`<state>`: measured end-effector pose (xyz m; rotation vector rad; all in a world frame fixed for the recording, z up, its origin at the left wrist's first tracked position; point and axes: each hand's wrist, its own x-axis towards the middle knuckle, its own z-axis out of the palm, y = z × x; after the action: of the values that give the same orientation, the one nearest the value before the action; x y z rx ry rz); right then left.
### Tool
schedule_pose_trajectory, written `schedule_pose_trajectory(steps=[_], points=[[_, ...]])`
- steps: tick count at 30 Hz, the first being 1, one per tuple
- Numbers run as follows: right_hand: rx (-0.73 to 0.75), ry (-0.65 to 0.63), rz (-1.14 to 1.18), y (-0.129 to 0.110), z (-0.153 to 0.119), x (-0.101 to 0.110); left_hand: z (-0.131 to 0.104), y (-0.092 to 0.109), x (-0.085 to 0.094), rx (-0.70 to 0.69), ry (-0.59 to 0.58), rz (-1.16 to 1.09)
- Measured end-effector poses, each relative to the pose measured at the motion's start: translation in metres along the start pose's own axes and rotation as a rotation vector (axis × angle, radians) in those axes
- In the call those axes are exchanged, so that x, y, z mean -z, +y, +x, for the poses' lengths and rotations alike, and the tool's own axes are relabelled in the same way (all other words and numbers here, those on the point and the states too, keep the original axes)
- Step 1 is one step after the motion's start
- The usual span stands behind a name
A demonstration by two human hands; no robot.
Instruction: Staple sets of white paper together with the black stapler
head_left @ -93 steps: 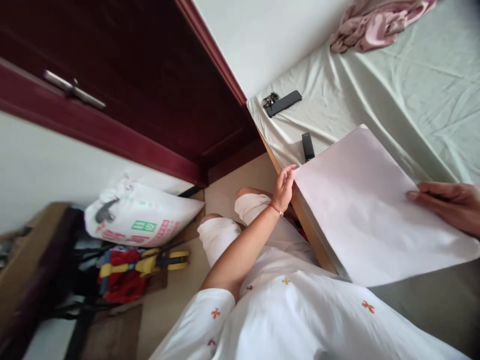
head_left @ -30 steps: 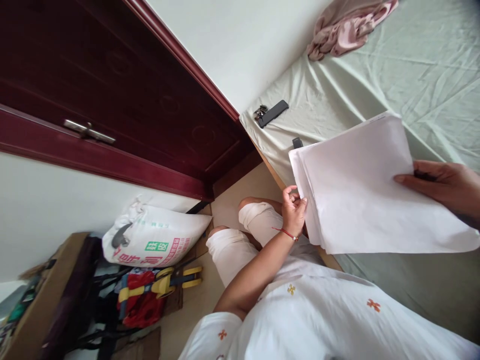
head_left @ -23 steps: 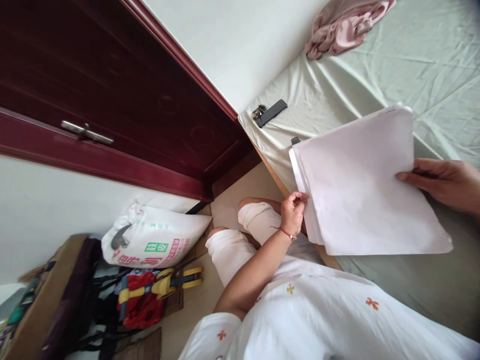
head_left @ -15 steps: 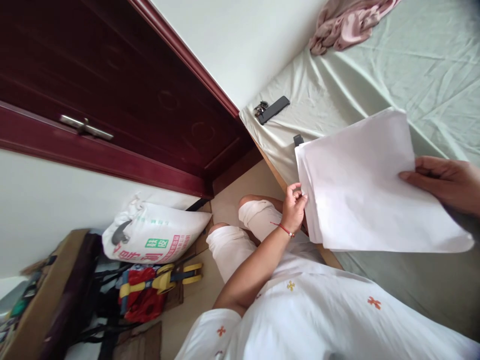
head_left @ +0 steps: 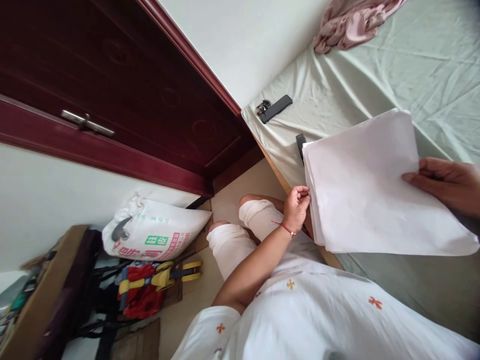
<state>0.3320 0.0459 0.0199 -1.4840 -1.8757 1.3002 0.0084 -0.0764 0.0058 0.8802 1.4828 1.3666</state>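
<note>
A stack of white paper sheets (head_left: 363,190) lies tilted over the edge of the bed, with several layers showing along its left side. My right hand (head_left: 450,180) grips the right edge of the stack, thumb on top and fingers partly hidden underneath. At the left edge, my left hand (head_left: 296,207) is closed in a pinch against the sheets, and a red string bracelet is on that wrist. How many sheets the pinch holds cannot be made out. Partly under the stack's upper left corner is a dark object (head_left: 300,144).
The bed (head_left: 446,90) has a pale green sheet. On it lie a black flat case (head_left: 277,108) with keys (head_left: 263,106) and a pink cloth (head_left: 352,27). Left are a dark red door (head_left: 150,100), a white printed sack (head_left: 157,230) and a red and yellow item (head_left: 144,290).
The stack and both hands have shifted slightly to the right in view. My left fingers now sit closer against the paper's edge, and more of the dark object shows.
</note>
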Motion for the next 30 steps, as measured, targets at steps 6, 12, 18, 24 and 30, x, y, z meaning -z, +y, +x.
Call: schedule_pose_trajectory(steps=[6, 12, 18, 24, 30], points=[[-0.048, -0.061, 0.135, -0.004, 0.003, 0.0, -0.002, 0.0, -0.002, 0.012, 0.008, -0.096], [-0.054, -0.036, 0.161, -0.008, 0.001, 0.0, -0.001, 0.001, -0.004, 0.07, 0.048, -0.172], [-0.092, -0.017, 0.174, -0.006, 0.001, 0.0, -0.001, -0.003, -0.004, 0.096, 0.052, -0.211], [-0.088, -0.038, 0.151, -0.005, -0.002, -0.002, 0.001, -0.003, -0.003, 0.031, 0.06, -0.009], [0.01, 0.032, -0.008, -0.009, -0.001, -0.002, 0.0, 0.0, -0.009, 0.093, 0.164, -0.016]])
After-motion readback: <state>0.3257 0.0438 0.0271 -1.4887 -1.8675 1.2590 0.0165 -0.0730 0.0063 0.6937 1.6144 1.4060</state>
